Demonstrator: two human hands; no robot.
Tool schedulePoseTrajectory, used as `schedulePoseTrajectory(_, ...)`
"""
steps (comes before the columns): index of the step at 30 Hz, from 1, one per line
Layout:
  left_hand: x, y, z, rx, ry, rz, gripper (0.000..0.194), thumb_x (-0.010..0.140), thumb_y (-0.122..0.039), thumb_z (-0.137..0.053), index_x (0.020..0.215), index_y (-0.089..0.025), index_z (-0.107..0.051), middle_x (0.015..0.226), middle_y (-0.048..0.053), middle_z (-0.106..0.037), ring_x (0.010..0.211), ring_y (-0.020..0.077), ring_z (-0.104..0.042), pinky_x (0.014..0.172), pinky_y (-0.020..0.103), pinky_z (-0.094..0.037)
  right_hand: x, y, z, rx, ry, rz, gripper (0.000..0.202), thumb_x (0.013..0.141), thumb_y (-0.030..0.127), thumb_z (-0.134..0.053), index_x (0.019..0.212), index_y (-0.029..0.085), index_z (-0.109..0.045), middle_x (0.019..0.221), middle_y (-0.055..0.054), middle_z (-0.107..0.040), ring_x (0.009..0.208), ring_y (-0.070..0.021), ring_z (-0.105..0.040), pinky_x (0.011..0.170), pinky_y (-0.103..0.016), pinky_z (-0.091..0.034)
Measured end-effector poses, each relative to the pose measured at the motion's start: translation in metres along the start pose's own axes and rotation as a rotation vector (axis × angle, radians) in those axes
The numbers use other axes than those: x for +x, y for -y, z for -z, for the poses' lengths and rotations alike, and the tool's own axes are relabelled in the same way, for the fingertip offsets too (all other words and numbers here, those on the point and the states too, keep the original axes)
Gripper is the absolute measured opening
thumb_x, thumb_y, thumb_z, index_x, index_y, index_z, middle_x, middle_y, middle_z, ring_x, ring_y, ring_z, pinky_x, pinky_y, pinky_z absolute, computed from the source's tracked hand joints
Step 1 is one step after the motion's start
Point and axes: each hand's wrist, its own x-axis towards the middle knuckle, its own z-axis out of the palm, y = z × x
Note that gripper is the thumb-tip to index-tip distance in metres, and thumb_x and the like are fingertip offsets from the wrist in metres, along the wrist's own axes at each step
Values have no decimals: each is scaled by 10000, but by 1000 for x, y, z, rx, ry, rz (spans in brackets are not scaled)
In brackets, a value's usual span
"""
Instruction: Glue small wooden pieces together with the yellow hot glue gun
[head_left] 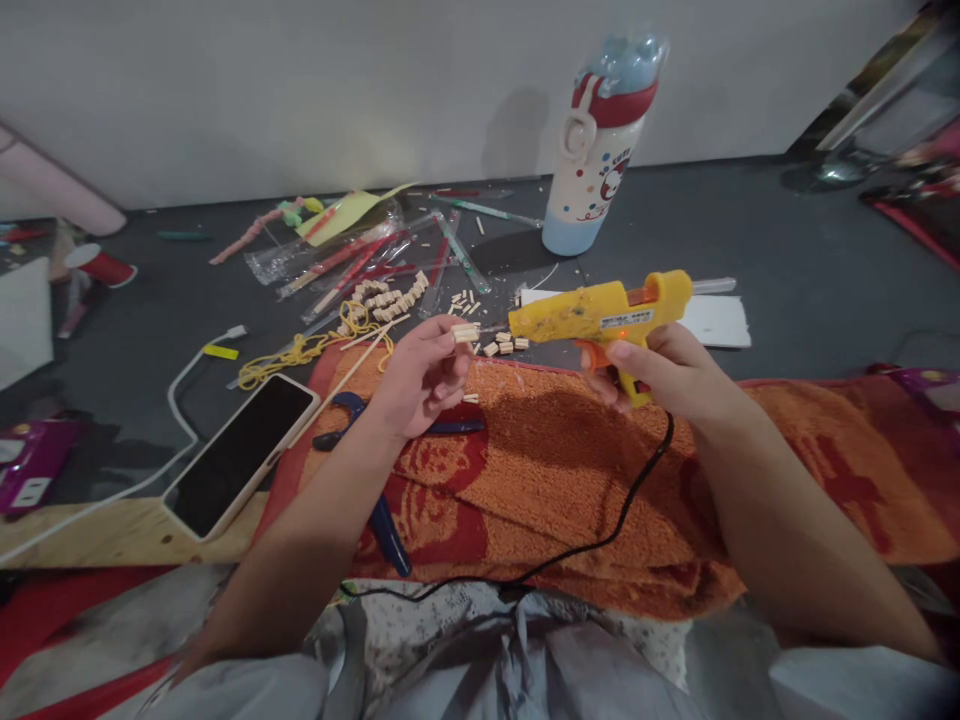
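Note:
My left hand [427, 378] pinches a small bundle of short wooden sticks [465, 333] between thumb and fingers. Wrapped round the handle of a yellow glue gun [577, 312] is my right hand [660, 370], with fingers by the orange trigger. The gun's nozzle points left, at or very near the bundle; whether they touch is hard to tell. Several small stick pieces [506, 345] lie just behind, at the edge of an orange towel [570, 440]. Blue-handled pliers [386, 530] rest on the towel, partly hidden under my left hand and forearm.
A phone [240, 455] and white cable [180, 400] lie at the left. Behind are yellow string [289, 355], joined stick pieces [386, 300], wrapped pens [352, 265] and an upright bottle [596, 160]. The gun's black cord [626, 510] crosses the towel. White card [712, 322] lies behind my right hand.

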Motion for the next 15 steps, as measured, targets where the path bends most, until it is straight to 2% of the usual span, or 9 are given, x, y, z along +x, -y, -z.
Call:
schedulePoseTrajectory(3,1,1,0,-3,-4,-1,270,654,-327,-716,792,-188,-531,516,-69,-521,327,13,-292,305,155,-115,-1,3,4,-12,-32,16,376,869,569,-575,793,205,-627,541,19,-543,427,-87,-466,377,-233,-335)
schedulePoseTrajectory(6,1,1,1,-10,-10,-6,264,666,-323,-709,797,-191,-521,523,-67,-516,332,16,-287,308,161,-105,1,2,10,-161,-131,8,353,868,551,-567,797,207,-604,568,18,-531,452,-93,-449,432,-255,-347)
schedulePoseTrajectory(8,2,1,1,-10,-23,-1,263,680,-325,-704,800,-195,-510,526,-68,-512,334,18,-285,310,162,-107,4,-2,15,-392,-260,6,323,843,526,-588,800,206,-585,622,3,-548,493,-108,-455,483,-275,-358)
schedulePoseTrajectory(10,2,0,1,-9,-40,3,262,696,-327,-702,793,-198,-496,528,-72,-504,337,16,-285,315,159,-113,9,-8,19,-731,-347,7,307,809,493,-619,904,202,-610,695,-25,-597,559,-143,-488,534,-296,-349)
schedulePoseTrajectory(12,2,-1,0,-10,-55,2,262,709,-330,-703,796,-197,-495,530,-76,-495,338,12,-285,320,152,-123,14,-17,22,-1001,-323,-30,327,795,444,-633,1014,201,-622,777,-54,-650,633,-184,-542,573,-310,-351)
schedulePoseTrajectory(15,2,-2,0,-13,-57,-4,261,717,-331,-708,806,-192,-505,528,-79,-488,336,6,-287,321,144,-138,18,-30,27,-1206,-273,-78,357,776,416,-649,1056,196,-624,894,-87,-693,722,-226,-602,606,-323,-376)
